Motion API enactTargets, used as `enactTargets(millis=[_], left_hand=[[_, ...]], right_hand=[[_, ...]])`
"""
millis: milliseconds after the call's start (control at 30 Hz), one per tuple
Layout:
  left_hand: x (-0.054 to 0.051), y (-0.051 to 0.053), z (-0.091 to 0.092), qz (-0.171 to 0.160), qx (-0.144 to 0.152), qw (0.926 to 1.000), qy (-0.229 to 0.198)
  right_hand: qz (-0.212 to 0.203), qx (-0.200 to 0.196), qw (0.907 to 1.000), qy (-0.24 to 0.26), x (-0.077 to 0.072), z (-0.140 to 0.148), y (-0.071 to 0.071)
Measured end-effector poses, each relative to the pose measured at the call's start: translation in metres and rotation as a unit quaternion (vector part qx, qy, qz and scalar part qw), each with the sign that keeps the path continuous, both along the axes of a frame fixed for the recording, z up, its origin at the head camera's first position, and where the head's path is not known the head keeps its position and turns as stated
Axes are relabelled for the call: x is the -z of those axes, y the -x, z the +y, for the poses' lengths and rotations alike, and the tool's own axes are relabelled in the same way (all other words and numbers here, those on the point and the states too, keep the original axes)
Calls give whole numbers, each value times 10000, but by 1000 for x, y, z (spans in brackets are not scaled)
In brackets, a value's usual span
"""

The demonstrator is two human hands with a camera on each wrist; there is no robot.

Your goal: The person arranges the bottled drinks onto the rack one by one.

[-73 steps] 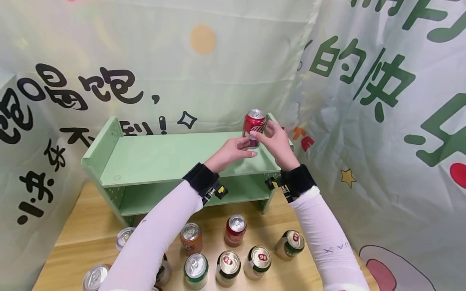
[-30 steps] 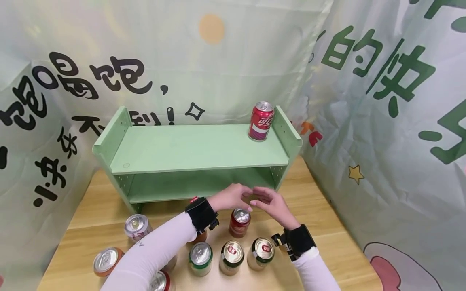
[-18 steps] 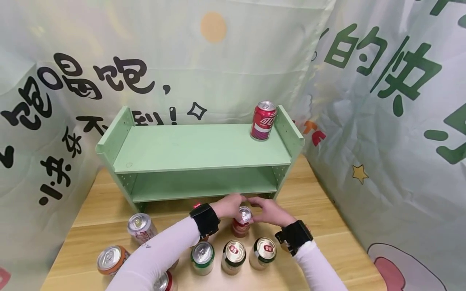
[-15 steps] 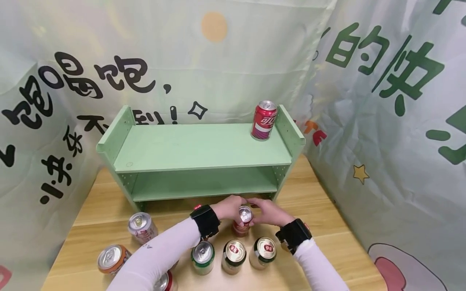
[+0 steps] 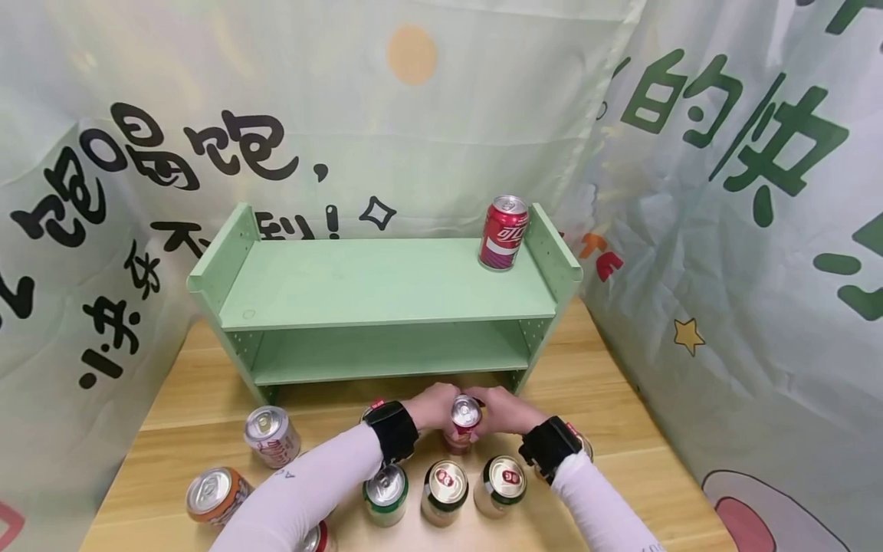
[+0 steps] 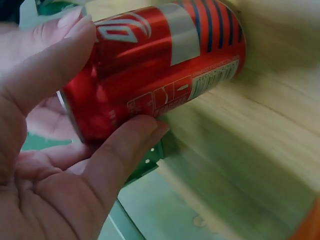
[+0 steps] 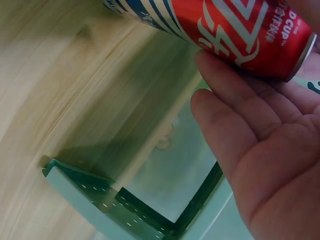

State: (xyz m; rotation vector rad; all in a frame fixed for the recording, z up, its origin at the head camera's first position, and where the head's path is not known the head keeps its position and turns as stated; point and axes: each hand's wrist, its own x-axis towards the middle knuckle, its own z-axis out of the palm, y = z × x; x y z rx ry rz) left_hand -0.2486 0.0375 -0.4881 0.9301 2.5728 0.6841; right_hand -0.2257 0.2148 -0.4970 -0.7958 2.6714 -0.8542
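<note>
I wear pale lilac sleeves (image 5: 313,487), marked with small dark print (image 5: 285,474), and wide black wristbands (image 5: 392,431).

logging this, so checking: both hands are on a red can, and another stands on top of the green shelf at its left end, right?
No: the head view shows the other can on top of the green shelf at its right end. The left hand and right hand are on a red can.

A silver-topped red can (image 5: 464,423) with dark stripes near its base is held roughly upright between fingers (image 6: 117,152).
</note>
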Motion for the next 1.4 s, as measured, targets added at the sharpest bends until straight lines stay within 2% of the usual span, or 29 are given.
enactTargets(millis=[133, 333, 533, 767, 867, 1000, 1100, 1200, 1267, 1400], left_hand=[[1, -2, 3, 257, 57, 9992, 290], [4, -2, 7, 140, -76, 9990, 412], [3, -2, 9, -3, -129, 9995, 291], [0, -4, 8, -7, -93, 9998, 169], [-2, -3, 7, -186, -82, 9998, 20], [4, 1, 4, -399, -67, 9991, -137], [10, 5, 1, -388, 83, 9988, -291], [10, 7, -3, -197, 320, 9982, -475], [6, 7, -6, -22, 480, 9968, -639], [-9, 7, -13, 111, 637, 9933, -962]], right_hand=[[-65, 8, 10000, -10, 2, 0, 2], [75, -19, 9999, -98, 5, 1, 3], [240, 8, 9995, -211, 7, 2, 1], [435, 19, 9990, -139, 11, 2, 2], [489, 10, 9988, -81, 12, 4, 3], [451, 26, 9990, 61, 14, 3, 3], [415, 56, 9990, 129, 13, 1, 2], [413, 99, 9988, 236, 11, 1, 0], [508, 96, 9981, 339, 7, 2, -1], [607, 206, 9960, 617, -5, 3, -3]])
